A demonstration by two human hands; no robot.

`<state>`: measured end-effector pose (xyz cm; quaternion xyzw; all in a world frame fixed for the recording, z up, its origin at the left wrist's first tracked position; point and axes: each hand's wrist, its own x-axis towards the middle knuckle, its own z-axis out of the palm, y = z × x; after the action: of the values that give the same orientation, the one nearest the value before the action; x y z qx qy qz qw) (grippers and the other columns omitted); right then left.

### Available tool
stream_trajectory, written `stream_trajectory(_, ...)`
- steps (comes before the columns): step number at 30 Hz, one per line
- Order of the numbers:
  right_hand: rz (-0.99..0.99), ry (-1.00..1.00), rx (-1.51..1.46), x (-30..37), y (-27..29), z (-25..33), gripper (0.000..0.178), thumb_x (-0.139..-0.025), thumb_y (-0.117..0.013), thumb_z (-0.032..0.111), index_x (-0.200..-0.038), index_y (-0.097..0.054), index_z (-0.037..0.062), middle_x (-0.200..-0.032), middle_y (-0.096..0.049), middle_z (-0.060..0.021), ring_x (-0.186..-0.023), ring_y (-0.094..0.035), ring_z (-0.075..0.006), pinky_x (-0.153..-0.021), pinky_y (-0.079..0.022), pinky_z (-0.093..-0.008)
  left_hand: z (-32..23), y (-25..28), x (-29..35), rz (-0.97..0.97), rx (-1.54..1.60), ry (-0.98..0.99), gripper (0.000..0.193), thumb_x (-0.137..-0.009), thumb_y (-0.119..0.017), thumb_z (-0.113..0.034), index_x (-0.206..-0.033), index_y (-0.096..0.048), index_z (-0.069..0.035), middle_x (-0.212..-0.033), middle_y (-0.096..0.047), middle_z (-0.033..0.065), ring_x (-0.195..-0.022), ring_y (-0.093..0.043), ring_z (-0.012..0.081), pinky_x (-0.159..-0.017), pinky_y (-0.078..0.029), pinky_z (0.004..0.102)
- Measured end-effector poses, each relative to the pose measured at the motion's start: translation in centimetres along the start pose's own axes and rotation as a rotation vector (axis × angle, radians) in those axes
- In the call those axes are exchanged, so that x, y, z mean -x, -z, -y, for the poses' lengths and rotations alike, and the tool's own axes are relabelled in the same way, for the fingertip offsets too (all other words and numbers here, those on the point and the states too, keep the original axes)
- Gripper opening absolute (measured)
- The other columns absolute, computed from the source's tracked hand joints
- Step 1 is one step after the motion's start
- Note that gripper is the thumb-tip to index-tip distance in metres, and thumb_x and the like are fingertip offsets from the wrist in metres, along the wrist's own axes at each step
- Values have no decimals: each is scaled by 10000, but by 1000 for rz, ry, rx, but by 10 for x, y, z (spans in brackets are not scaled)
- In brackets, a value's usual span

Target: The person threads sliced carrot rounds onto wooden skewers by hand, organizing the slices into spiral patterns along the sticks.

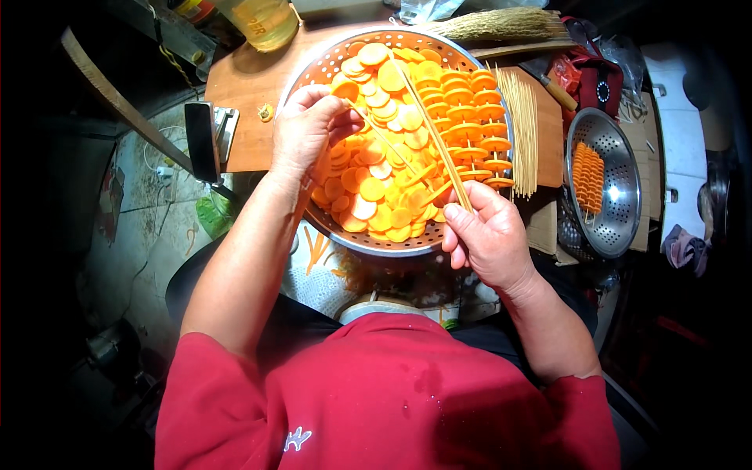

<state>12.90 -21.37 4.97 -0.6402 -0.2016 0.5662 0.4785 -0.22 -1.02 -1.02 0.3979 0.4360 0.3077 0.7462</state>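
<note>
A metal colander (356, 241) full of loose round carrot slices (372, 188) stands in front of me. Over its left side, my left hand (309, 125) is closed in a pinch on the upper end of a thin bamboo skewer (385, 142). That skewer slants down to the right, with a few carrot slices (440, 193) at its lower end beside my right fingers. My right hand (489, 235) grips several bamboo skewers (429, 125) pointing up and away across the slices. Along the colander's right side lie threaded carrot skewers (464, 131), their slices spaced apart.
More bare skewers (519, 133) lie on the wooden table (243, 86) right of the colander. A second colander (615, 235) at far right holds threaded carrots. A phone (202, 141) stands left, a straw broom (493, 25) lies behind, and a container of yellowish liquid (262, 23) stands back left.
</note>
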Motion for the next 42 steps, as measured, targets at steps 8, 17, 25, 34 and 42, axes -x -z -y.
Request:
stream_trajectory(8,-32,28,-37,-5,1,1,145,-931,-486,130,-1016,-524,19,-642,-555,-19,-446,-472,-45,-416,-375,-159,14,-19,24,235,-31,14,132,-764,-609,16,-836,-531,-62,-837,-631,72,-747,-647,179,-719,-526,305)
stream_trajectory(17,-40,3,-70,-8,0,3,155,-932,-483,136,-1031,-519,23,-658,-551,-23,-446,-472,-52,-411,-371,-157,18,-34,46,205,-39,35,126,-783,-629,8,-850,-542,-54,-836,-603,40,-762,-643,138,-686,-537,263)
stream_trajectory(25,-33,-24,-98,-9,1,1,133,-921,-481,133,-987,-528,27,-651,-542,-16,-450,-463,-58,-421,-371,-179,16,-35,47,189,-27,33,108,-781,-624,11,-831,-551,-50,-842,-609,48,-757,-642,141,-695,-535,262)
stream_trajectory(34,-82,38,-29,-10,-4,-6,170,-943,-492,139,-1062,-512,20,-656,-563,-29,-435,-483,-49,-397,-375,-145,21,-37,49,175,-32,40,114,-776,-647,-6,-839,-560,-45,-833,-596,36,-752,-615,124,-692,-531,253)
stream_trajectory(42,-93,42,-43,-9,-6,0,91,-915,-506,109,-956,-514,28,-643,-539,-17,-462,-472,-60,-430,-392,-190,24,-36,47,172,-65,71,138,-784,-655,-41,-894,-575,-63,-951,-602,73,-911,-610,177,-777,-535,316)
